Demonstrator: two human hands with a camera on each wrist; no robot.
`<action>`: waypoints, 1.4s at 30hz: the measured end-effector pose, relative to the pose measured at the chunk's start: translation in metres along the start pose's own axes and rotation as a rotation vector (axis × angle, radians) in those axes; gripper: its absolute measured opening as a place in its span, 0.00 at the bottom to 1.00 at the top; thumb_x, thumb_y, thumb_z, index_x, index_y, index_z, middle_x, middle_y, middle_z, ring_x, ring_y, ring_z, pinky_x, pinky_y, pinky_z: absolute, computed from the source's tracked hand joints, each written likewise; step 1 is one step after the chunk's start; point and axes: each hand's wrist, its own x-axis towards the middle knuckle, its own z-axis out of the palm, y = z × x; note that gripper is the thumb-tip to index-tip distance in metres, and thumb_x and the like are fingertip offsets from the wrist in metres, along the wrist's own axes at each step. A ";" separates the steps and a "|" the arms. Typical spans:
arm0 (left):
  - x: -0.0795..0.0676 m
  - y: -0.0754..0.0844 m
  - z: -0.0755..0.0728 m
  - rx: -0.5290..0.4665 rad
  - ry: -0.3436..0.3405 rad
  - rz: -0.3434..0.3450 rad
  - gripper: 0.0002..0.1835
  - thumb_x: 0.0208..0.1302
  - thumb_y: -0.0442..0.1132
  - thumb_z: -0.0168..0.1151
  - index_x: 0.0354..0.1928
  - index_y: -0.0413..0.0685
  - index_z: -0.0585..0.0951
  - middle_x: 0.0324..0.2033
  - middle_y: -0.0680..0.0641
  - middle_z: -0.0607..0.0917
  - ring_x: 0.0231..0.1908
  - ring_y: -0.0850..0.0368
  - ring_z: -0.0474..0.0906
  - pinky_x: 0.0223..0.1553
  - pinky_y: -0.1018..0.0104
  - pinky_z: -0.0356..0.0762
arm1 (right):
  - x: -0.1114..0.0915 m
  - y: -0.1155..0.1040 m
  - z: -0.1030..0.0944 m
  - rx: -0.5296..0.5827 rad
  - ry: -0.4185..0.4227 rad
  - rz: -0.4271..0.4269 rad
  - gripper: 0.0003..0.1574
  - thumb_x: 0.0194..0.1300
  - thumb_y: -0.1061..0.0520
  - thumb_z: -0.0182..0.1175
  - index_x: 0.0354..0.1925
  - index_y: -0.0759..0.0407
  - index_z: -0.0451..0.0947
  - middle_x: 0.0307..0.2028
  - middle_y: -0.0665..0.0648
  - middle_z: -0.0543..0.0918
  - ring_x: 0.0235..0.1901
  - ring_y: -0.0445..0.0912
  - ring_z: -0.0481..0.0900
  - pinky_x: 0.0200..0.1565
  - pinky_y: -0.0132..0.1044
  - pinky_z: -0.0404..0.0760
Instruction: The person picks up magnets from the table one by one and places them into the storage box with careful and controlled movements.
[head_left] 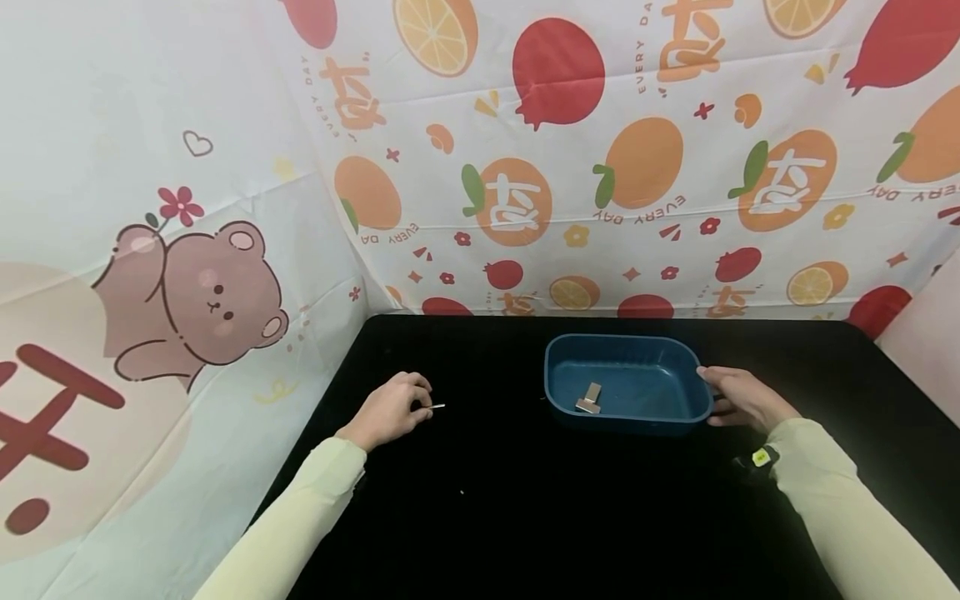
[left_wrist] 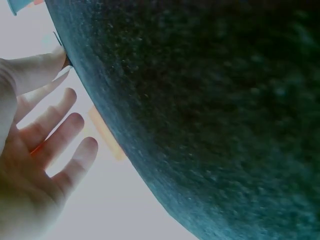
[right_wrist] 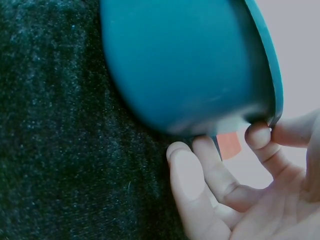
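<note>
Between thumb and forefinger, my left hand pinches a small, thin silvery piece just over the left part of the black table. Only a dark sliver of that piece shows at the fingertips in the left wrist view, where the other fingers are spread apart. My right hand grips the right end of a blue rectangular bin. Thumb and forefinger pinch its rim, while the other fingertips rest against the outer wall lower down. Two small metallic blocks lie together inside, toward the bin's left front.
The black cloth-like tabletop extends around the bin. A fruit-print cloth hangs behind the table, and a bear-print cloth hangs along the left. A tiny pale speck lies on the table's front part.
</note>
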 end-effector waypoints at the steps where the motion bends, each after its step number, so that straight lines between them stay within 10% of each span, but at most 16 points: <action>1: 0.002 0.001 0.000 -0.005 -0.003 0.000 0.04 0.61 0.38 0.69 0.29 0.55 0.87 0.47 0.46 0.85 0.49 0.50 0.79 0.49 0.52 0.80 | 0.000 0.000 0.000 -0.002 0.001 0.001 0.45 0.77 0.35 0.38 0.75 0.66 0.50 0.56 0.68 0.76 0.39 0.44 0.84 0.44 0.41 0.87; 42: 0.021 0.012 0.003 -0.127 0.012 -0.031 0.03 0.64 0.40 0.67 0.35 0.51 0.88 0.53 0.44 0.83 0.52 0.49 0.78 0.53 0.50 0.79 | 0.000 0.000 0.000 0.026 -0.015 0.011 0.45 0.78 0.36 0.37 0.74 0.68 0.50 0.54 0.66 0.80 0.39 0.43 0.85 0.43 0.43 0.87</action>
